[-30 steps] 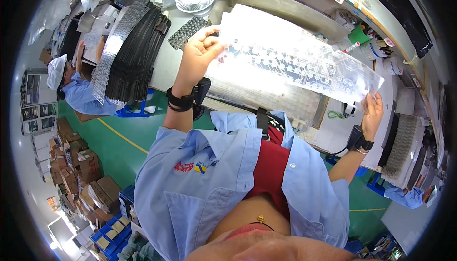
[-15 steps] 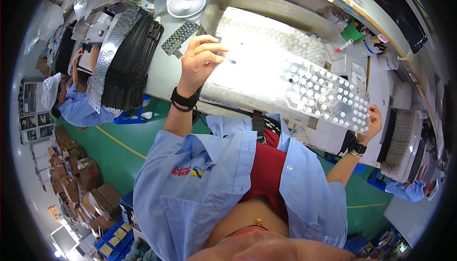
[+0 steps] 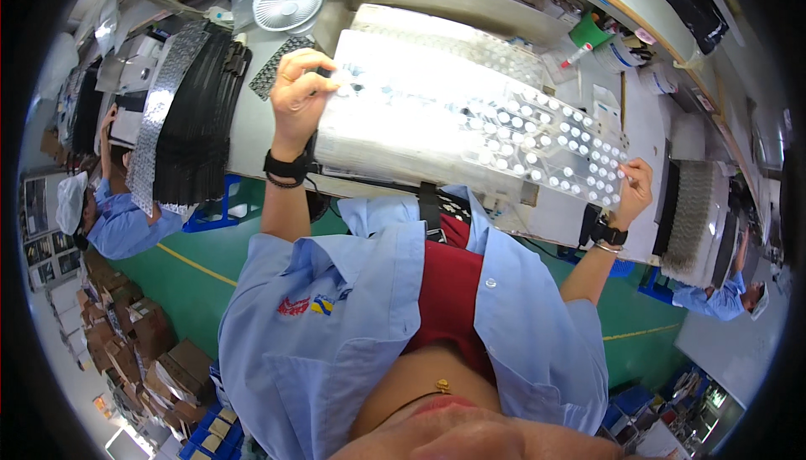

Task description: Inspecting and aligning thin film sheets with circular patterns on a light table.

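Observation:
Between my hands stretches a clear plastic sheet with rows of white round domes [image 3: 579, 154], like a keyboard membrane. My left hand [image 3: 300, 95] pinches its left end between thumb and fingertips. At the right end, my right hand [image 3: 635, 187] grips the sheet's edge between thumb and fingers. The sheet slants down to the right over a bright, glaring white surface [image 3: 378, 137], and the glare washes out its left part. Behind it lies a stack of similar clear dotted sheets [image 3: 495, 57].
Left of my left hand lies a dark keyboard-shaped plate [image 3: 275, 65], with a white fan [image 3: 288, 2] behind it. Black sheets [image 3: 197, 116] are stacked further left. A red-capped marker [image 3: 577, 55] and green cup [image 3: 588, 32] stand back right. Co-workers [image 3: 117, 216] sit at both sides.
Both hands and the sheet appear further left in the picture, as does the whole bench, so my view has shifted. The sheet's left end now shows dark marks beside my left fingers.

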`<state>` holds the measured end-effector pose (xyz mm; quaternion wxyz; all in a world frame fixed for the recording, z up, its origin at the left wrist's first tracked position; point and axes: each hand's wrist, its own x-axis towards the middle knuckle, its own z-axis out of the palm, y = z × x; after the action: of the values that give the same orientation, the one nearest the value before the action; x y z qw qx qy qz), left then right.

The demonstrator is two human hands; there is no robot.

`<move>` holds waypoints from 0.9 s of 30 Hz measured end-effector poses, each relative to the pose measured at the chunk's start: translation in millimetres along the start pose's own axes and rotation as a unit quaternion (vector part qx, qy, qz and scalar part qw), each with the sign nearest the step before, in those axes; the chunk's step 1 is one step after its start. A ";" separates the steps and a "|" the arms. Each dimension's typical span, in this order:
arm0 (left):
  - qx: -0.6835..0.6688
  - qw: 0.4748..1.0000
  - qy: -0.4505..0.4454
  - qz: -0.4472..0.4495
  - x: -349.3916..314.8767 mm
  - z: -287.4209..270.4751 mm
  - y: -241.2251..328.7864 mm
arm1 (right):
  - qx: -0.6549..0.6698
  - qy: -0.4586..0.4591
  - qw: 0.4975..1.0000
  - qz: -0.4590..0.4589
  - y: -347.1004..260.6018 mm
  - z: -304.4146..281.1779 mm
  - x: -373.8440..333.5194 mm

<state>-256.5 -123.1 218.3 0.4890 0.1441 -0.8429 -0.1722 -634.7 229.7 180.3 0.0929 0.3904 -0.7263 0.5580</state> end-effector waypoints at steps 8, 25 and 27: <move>0.018 0.998 0.002 -0.053 -11.7 -7.7 -10.8 | -0.022 -0.008 0.999 -0.034 -32.9 18.8 8.3; -0.034 0.995 0.000 -0.090 -33.7 -10.2 -39.2 | 0.002 -0.037 0.996 -0.080 -67.2 38.9 14.5; -0.028 0.996 0.000 -0.089 -35.5 -9.7 -41.3 | 0.004 -0.036 0.996 -0.083 -68.5 38.9 13.4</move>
<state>-227.9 -147.1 177.5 0.4758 0.2046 -0.8215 -0.2386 -586.1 184.2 224.5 0.1116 0.4698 -0.6920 0.5366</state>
